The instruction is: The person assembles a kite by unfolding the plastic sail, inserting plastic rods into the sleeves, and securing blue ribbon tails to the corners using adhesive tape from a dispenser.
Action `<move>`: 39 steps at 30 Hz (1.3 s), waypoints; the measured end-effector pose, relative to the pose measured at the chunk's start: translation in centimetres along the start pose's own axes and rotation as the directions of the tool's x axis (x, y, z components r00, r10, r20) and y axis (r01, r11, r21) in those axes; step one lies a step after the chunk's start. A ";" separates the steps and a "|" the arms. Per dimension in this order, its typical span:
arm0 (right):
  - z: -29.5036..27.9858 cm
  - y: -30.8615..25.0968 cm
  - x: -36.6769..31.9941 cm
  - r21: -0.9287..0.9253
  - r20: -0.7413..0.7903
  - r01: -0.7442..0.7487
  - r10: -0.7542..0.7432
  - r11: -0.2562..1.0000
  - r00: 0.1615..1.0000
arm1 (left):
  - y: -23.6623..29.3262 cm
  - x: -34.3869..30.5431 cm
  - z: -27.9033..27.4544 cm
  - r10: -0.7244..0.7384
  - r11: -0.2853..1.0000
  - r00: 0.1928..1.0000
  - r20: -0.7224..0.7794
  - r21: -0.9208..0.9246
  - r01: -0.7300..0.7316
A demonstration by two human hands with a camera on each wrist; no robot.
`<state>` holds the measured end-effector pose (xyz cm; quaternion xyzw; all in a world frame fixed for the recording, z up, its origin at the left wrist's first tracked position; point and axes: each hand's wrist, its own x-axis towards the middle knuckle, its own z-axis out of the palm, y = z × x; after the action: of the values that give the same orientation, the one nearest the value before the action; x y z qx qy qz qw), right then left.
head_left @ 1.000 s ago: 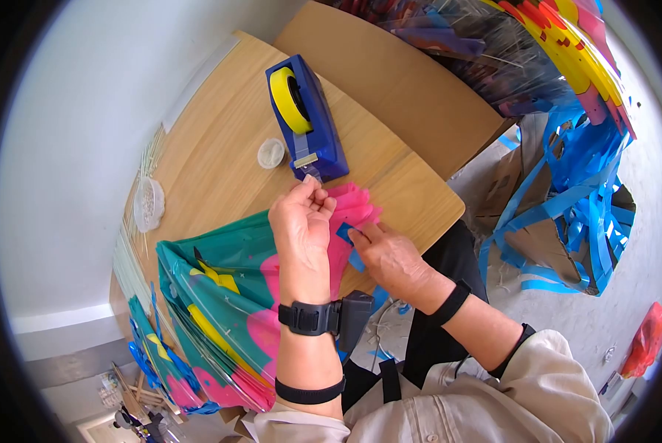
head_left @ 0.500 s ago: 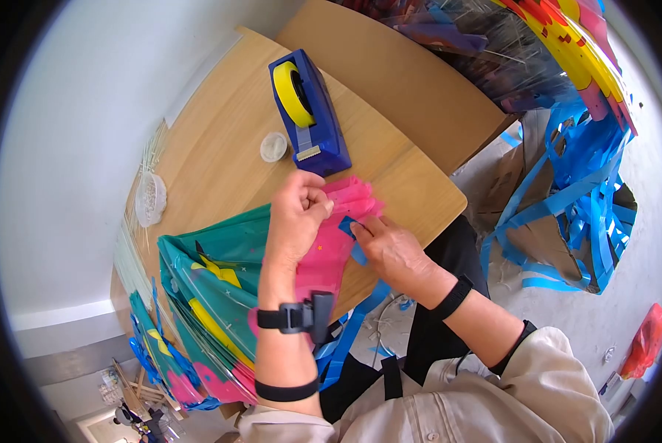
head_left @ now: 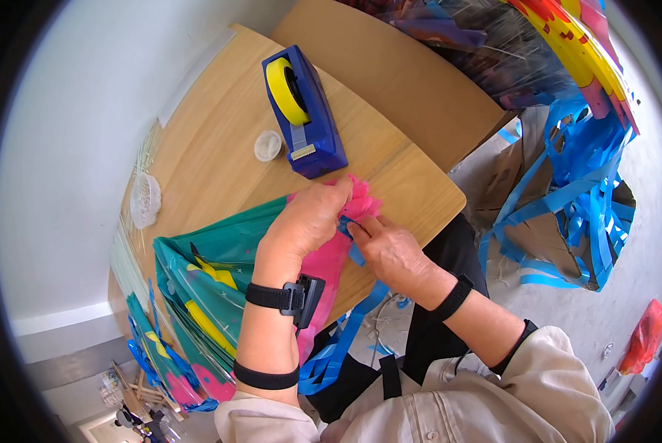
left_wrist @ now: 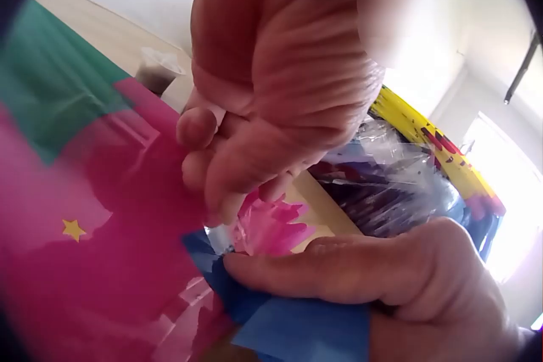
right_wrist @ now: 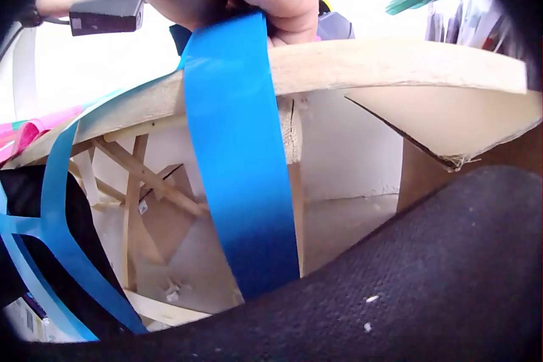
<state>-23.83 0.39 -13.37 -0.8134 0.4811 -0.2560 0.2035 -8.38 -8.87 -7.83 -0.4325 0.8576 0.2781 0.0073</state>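
A folded green and pink printed plastic sheet (head_left: 220,258) lies on the wooden table, its gathered pink end (head_left: 362,201) near the hands. My left hand (head_left: 309,218) is bent over that end, fingers curled. At its fingertips a small piece of clear tape (left_wrist: 219,237) shows against the blue strip's edge. My right hand (head_left: 390,251) pinches the blue plastic strip (left_wrist: 301,328) between thumb and fingers beside the pink end. The strip (right_wrist: 237,150) hangs down past the table edge. A blue tape dispenser (head_left: 323,140) with a yellow-cored roll stands just beyond the hands.
Beside the dispenser sits a small round container (head_left: 267,146), and a white dish (head_left: 146,201) with thin sticks lies along the wall side. A large cardboard box (head_left: 397,81) adjoins the table. More blue strips (head_left: 589,192) drape over a carton at right.
My left hand has come away from the dispenser with a piece of tape and moved down to the pink end beside the right hand. The right hand keeps its pinch on the strip.
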 end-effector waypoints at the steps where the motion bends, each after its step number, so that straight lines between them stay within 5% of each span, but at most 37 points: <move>1: 0.0 0.0 0.0 -0.005 -0.003 0.007 -0.007 1.000 1.000 | 0.1 0.0 0.0 0.026 0.999 1.000 -0.017 0.030 -0.025; 11: 0.1 -0.1 0.0 -0.017 -0.009 -0.005 0.005 1.000 1.000 | 1.2 0.6 0.9 0.006 0.978 1.000 0.022 0.207 -0.010; 17: 0.0 0.0 0.0 -0.011 -0.011 0.013 -0.013 1.000 1.000 | 0.5 0.1 1.1 -0.127 0.939 0.965 -0.229 0.287 0.192; 23: -0.7 1.0 -0.8 0.268 -0.059 -0.026 0.043 0.963 0.997 | -1.7 -2.5 1.1 -0.246 0.967 0.880 -0.405 -0.047 0.249; 25: -1.5 0.6 -1.4 0.344 -0.140 0.052 -0.003 0.937 0.990 | -1.5 -3.6 0.7 -0.243 0.969 0.767 -0.594 -0.114 0.219; 29: -2.7 -0.8 -2.2 0.319 -0.246 0.185 -0.107 0.929 0.963 | 0.3 -5.8 -0.8 -0.016 0.996 0.792 -0.611 0.060 0.067; 31: -3.3 -1.7 -2.6 0.242 -0.269 0.264 -0.197 0.934 0.943 | 1.5 -6.9 -1.2 0.065 0.993 0.879 -0.472 0.120 -0.009; 35: -3.8 -3.0 -3.9 0.241 -0.197 0.340 -0.298 0.909 0.934 | 2.3 -9.8 -1.1 0.013 0.999 0.952 -0.304 0.050 0.002; 37: -3.7 -3.9 -4.6 0.386 -0.237 0.368 -0.295 0.846 0.926 | 2.6 -12.1 -0.8 -0.145 0.985 0.974 -0.175 0.072 0.159; 39: -3.9 -4.5 -5.3 0.472 -0.165 0.306 -0.258 0.827 0.952 | 2.5 -14.4 0.4 -0.117 0.989 0.952 -0.283 0.058 0.139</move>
<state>-25.34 6.76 -8.88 -0.7836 0.2837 -0.4351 0.3407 -1.32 3.12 -3.30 -0.5215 0.8303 0.1798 -0.0789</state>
